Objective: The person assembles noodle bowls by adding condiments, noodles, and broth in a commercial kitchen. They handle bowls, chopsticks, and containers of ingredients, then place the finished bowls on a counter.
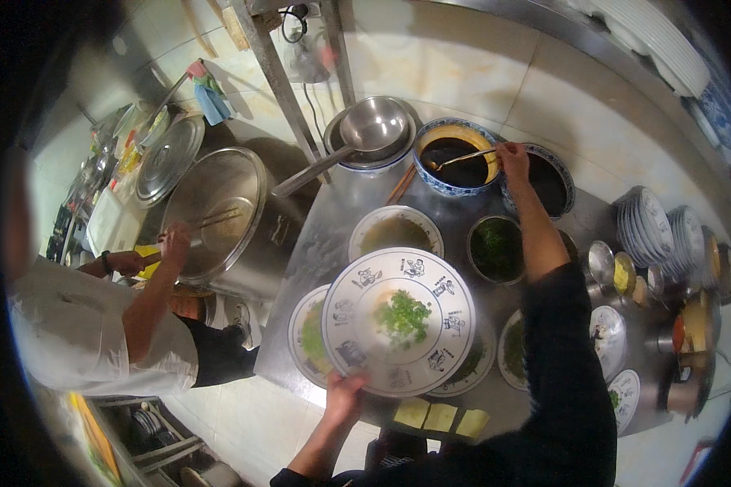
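My left hand [344, 395] grips the near rim of a wide white bowl with printed figures [457, 298], held above other bowls. Chopped scallions [405, 318] lie in its middle. My right hand [513, 163] holds a metal spoon [466, 159] whose tip is over or in dark liquid [454, 163] inside a blue-and-white ceramic bowl [457, 190]. A second patterned bowl of dark liquid [548, 182] stands partly behind my right forearm. Below it is a round container of chopped greens [495, 249]. A bowl of broth [396, 234] shows behind the held bowl.
At left a co-worker [109, 329] holds chopsticks over a large steel pot [219, 207]. A steel ladle [371, 125] rests on a bowl, its handle jutting left. Stacked bowls [642, 228] and small seasoning bowls [622, 274] stand at right. Yellow slips [440, 417] line the steel table's near edge.
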The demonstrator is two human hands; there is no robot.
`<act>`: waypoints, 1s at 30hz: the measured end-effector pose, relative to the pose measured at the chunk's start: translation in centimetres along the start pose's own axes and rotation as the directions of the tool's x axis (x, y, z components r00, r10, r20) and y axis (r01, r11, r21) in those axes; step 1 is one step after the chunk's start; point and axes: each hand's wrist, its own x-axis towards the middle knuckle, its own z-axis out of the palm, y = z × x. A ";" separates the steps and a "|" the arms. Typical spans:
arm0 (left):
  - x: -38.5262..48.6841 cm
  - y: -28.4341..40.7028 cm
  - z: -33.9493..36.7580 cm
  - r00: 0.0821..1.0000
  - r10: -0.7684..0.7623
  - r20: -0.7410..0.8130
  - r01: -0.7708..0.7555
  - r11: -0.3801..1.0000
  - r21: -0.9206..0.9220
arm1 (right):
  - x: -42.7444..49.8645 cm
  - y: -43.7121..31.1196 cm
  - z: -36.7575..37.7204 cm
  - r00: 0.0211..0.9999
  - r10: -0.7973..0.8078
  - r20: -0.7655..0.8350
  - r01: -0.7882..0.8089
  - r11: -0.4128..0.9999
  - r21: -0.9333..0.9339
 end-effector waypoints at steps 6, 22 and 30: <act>0.5 -0.2 2.0 1.000 -0.017 -0.021 0.016 0.997 -0.074 | -1.2 -1.5 1.7 0.978 -0.011 -0.209 -0.035 0.976 -0.213; -1.4 0.1 0.6 0.983 -0.070 -0.169 0.061 0.996 -0.058 | 1.1 2.4 1.6 0.987 0.073 0.142 -0.043 0.977 -0.209; -0.8 -0.5 1.5 0.993 -0.084 -0.088 0.074 0.990 -0.117 | -3.0 -1.1 -1.1 0.988 -0.096 0.122 0.124 0.962 -0.244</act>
